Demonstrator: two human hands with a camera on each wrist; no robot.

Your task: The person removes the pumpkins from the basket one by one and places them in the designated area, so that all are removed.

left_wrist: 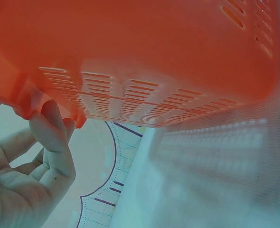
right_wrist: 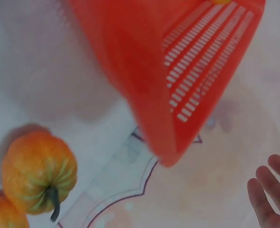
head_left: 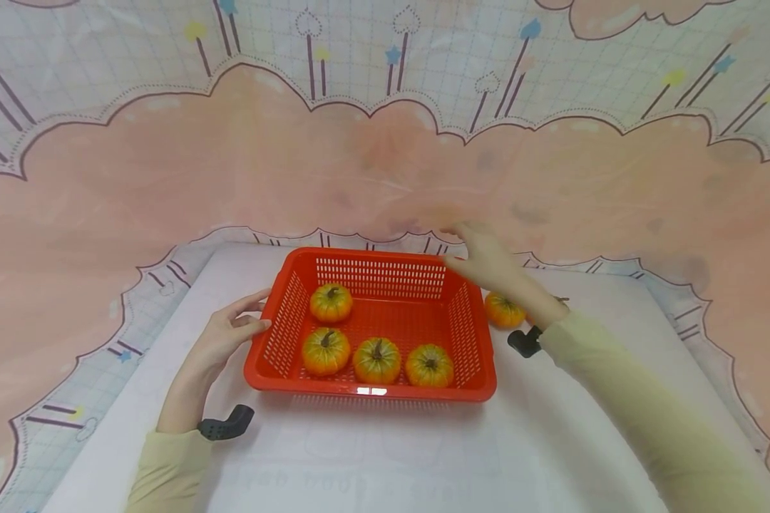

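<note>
The basket point(head_left: 385, 312) is set between the two hands; its end rim is gripped by the left hand point(head_left: 223, 336), while the right hand point(head_left: 488, 260) is poised loosely spread above the far corner, with nothing grasped. Four pumpkins point(head_left: 376, 360) are contained in it, two of them close to the left hand. Should the basket be pulled or raised from the left hand alone, it could be tipped and its load set rolling, since no support is given at the other end. Whether the base is fully seated cannot be judged well from these angles. Two loose pumpkins point(right_wrist: 39, 172) are left beneath the right forearm and could be knocked by the wrist mount point(head_left: 525, 343) (placed right beside one of them) if that arm were lowered. Below the hands, the table point(head_left: 359, 456) is covered in white, faintly lettered; beyond them, the view is filled by a pink, scalloped backdrop point(head_left: 359, 178).
</note>
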